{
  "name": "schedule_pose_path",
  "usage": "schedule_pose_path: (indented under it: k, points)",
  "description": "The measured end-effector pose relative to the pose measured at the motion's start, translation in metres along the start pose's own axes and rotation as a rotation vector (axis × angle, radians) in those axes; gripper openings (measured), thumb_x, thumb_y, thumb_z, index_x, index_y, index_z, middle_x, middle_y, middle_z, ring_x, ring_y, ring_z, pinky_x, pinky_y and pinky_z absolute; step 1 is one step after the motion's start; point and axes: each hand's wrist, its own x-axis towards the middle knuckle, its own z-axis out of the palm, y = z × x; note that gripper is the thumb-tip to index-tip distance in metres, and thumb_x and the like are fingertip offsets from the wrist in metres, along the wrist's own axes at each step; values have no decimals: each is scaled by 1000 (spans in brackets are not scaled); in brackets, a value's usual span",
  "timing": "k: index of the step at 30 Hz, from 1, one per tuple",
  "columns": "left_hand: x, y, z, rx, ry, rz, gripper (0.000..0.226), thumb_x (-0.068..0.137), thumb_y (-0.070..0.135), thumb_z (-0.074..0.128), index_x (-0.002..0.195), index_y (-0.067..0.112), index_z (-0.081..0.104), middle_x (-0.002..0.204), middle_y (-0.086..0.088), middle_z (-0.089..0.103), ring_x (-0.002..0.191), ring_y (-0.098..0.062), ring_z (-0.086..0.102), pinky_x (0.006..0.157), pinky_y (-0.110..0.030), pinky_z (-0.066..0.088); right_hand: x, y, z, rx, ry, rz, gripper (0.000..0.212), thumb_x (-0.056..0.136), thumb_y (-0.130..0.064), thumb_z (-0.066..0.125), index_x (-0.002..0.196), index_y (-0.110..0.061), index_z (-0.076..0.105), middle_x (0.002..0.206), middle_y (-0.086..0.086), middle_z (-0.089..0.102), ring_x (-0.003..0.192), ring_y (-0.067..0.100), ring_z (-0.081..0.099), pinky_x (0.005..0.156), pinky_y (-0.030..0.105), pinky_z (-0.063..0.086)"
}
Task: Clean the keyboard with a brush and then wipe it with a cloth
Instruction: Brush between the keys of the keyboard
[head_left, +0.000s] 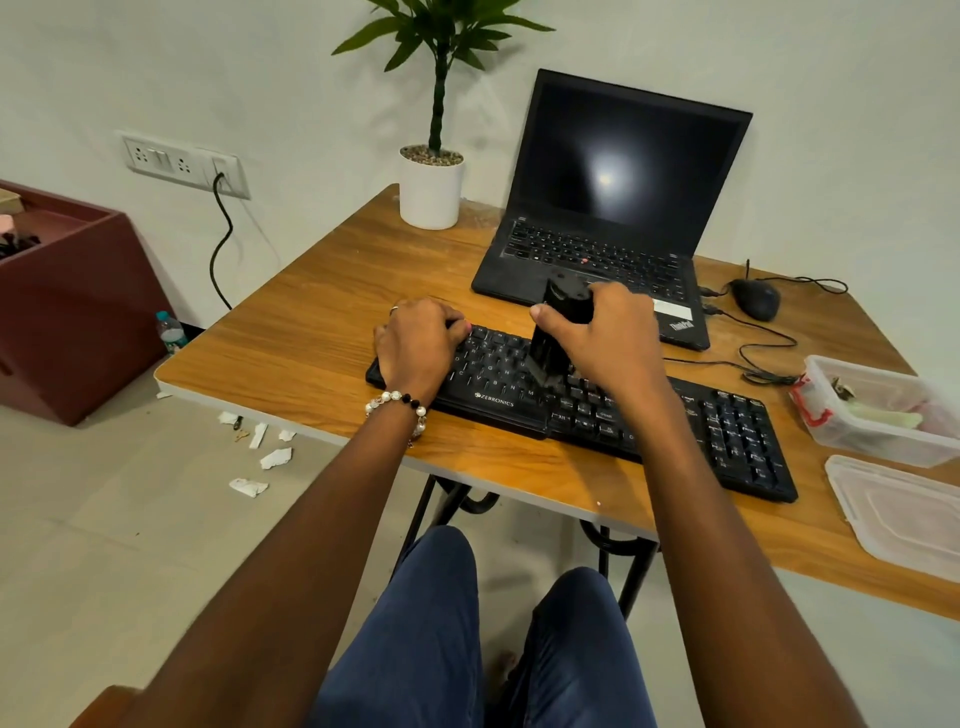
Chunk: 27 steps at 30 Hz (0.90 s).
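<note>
Wooden table (291, 343) is carrying the keyboard (587, 410) — left hand (418, 345) pinning it flat, right hand (605, 338) gripping the brush (558, 338); I'm judging it light, rigid.

The keyboard (587, 410) is laid across the middle of the table (311, 332). Behind it, at upper centre, a laptop (608, 208) is set, with a potted plant (431, 182) to its left and a mouse (756, 299) to its right. At the right edge, a container (883, 410) is placed behind its lid (898, 514).
</note>
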Motion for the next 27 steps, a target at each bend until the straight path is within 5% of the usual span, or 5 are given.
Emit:
schedule_pose_path:
  k: [4, 9, 13, 19, 27]
  points:
    - [1, -1, 1, 19, -9, -3, 18, 89, 39, 64, 103, 31, 74, 108, 0, 70, 110, -21, 55, 91, -43, 45, -15, 3, 14, 248, 7, 27, 38, 87, -48, 66, 87, -10, 62, 76, 3, 69, 56, 17, 68, 55, 41, 58]
    - [1, -1, 1, 21, -1, 7, 18, 89, 38, 64, 102, 30, 74, 108, 0, 70, 110, -22, 55, 90, -44, 45, -14, 10, 2, 253, -146, 187, 34, 87, -39, 69, 88, -6, 62, 76, 7, 70, 37, 15, 61, 36, 24, 45]
    - [1, 0, 1, 19, 3, 7, 17, 89, 37, 65, 101, 31, 74, 107, 1, 70, 110, -21, 55, 91, -44, 44, -4, 11, -9, 397, -99, 225, 37, 81, -40, 72, 88, -4, 66, 79, 10, 73, 39, 15, 57, 37, 25, 43]
    - [1, -1, 3, 15, 6, 8, 18, 88, 38, 65, 101, 31, 74, 108, 3, 70, 109, -20, 56, 90, -44, 45, -13, 6, 17, 219, 79, 57, 37, 88, -47, 64, 81, -11, 58, 76, 4, 66, 67, 23, 67, 59, 43, 57]
    - [1, -1, 1, 10, 8, 20, 18, 88, 37, 65, 101, 30, 74, 107, 2, 71, 110, -22, 56, 90, -44, 45, 2, 4, -14, 253, -236, 157, 32, 83, -36, 72, 88, -6, 61, 79, 10, 70, 43, 15, 59, 39, 27, 47]
